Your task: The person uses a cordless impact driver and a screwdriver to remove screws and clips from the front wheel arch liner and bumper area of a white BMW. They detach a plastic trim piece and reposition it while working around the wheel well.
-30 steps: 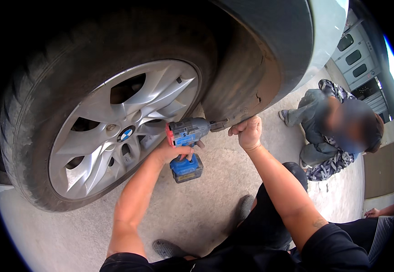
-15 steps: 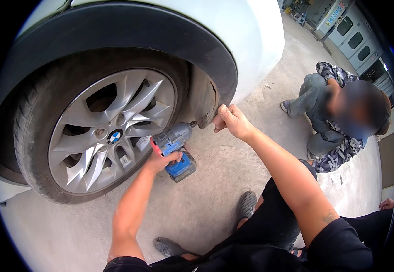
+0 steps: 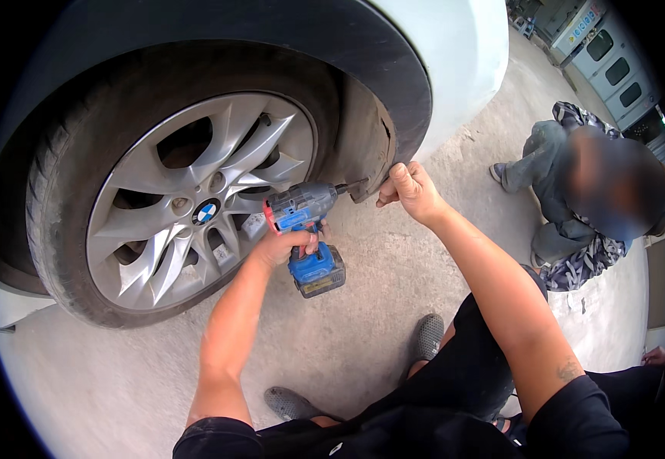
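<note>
My left hand (image 3: 290,246) is wrapped round the grip of a blue and grey cordless impact driver (image 3: 306,205). Its thin bit points right, toward the lower end of the wheel-arch liner (image 3: 368,153); whether the tip touches a fastener is too small to tell. Beside that end, my right hand (image 3: 417,193) is closed, thumb over curled fingers, at the bottom of the dark arch trim (image 3: 413,107). What its fingers hold, if anything, is hidden. Left of the driver stands the silver alloy wheel (image 3: 160,183) with its black tyre (image 3: 57,206).
White bodywork (image 3: 474,53) of the car rises above the arch. On the right a person (image 3: 543,164) in a patterned jacket crouches on the concrete floor (image 3: 363,336). Another person's hand (image 3: 656,356) shows at the lower right edge. White doors (image 3: 616,73) stand far back.
The driver has turned, its battery now hanging lower, and its bit shows plainly near the liner's lower end. My right hand stays closed by the trim. The whole view has shifted slightly.
</note>
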The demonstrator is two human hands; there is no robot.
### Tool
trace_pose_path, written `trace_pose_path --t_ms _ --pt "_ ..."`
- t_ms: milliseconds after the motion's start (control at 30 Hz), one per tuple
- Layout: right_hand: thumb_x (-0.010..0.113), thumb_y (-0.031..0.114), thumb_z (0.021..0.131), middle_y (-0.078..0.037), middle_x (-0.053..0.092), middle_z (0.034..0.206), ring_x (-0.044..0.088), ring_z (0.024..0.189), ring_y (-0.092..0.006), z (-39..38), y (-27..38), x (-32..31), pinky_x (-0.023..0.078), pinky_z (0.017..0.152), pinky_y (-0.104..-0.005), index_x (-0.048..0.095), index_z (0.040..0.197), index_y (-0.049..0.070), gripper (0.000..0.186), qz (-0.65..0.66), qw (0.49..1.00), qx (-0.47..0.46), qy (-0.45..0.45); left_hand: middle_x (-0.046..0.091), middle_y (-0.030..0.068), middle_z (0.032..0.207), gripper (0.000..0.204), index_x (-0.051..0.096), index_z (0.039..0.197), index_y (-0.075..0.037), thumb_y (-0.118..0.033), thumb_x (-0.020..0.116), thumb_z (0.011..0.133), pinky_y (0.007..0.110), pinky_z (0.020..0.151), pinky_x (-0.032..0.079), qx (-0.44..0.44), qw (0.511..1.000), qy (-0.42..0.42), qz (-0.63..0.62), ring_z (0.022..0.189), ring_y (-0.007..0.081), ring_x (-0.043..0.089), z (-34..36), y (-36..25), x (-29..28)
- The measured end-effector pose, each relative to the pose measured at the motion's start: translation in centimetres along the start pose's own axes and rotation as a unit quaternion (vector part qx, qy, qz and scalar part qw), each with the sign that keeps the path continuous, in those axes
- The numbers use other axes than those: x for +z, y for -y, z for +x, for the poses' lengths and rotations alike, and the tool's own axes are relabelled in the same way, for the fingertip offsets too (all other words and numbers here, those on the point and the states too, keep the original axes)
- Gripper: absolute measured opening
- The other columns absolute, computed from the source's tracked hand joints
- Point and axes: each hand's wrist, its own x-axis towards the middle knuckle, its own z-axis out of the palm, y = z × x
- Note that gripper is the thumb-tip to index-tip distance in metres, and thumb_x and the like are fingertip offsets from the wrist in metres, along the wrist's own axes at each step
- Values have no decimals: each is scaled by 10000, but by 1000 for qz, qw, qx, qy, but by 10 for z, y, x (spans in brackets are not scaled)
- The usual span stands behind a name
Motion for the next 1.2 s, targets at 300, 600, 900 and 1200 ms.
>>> trace_pose_path --t_ms 300,600,900,1200 --pt "539 865 804 -136 618 713 688 721 -281 3 -12 -8 612 748 -444 581 696 -18 891 2 1000 -6 25 720 192 1077 524 601 1269 19 -18 657 750 257 587 497 47 998 47 -2 639 123 610 2 -12 2" --pt "537 851 811 -155 639 728 692 723 -293 3 -12 -10 617 748 -451 609 718 -37 896 -17 1000 1 19 758 99 1019 463 660 1208 -14 -25 687 746 232 541 485 60 993 7 105 617 84 597 -9 -15 3" --pt "540 869 786 -125 604 714 663 698 -259 4 -4 -5 622 769 -455 594 706 -26 901 -18 999 9 33 737 87 1104 411 698 1182 -48 -158 819 806 307 769 544 101 929 -63 351 876 156 662 -14 63 -33" --pt "559 877 796 -91 583 727 671 757 -216 -7 48 -21 631 755 -377 700 856 -59 949 -148 977 140 59 689 84 1292 508 651 1308 -98 -218 826 847 390 1057 475 97 915 -27 391 1207 230 631 -40 118 -44"
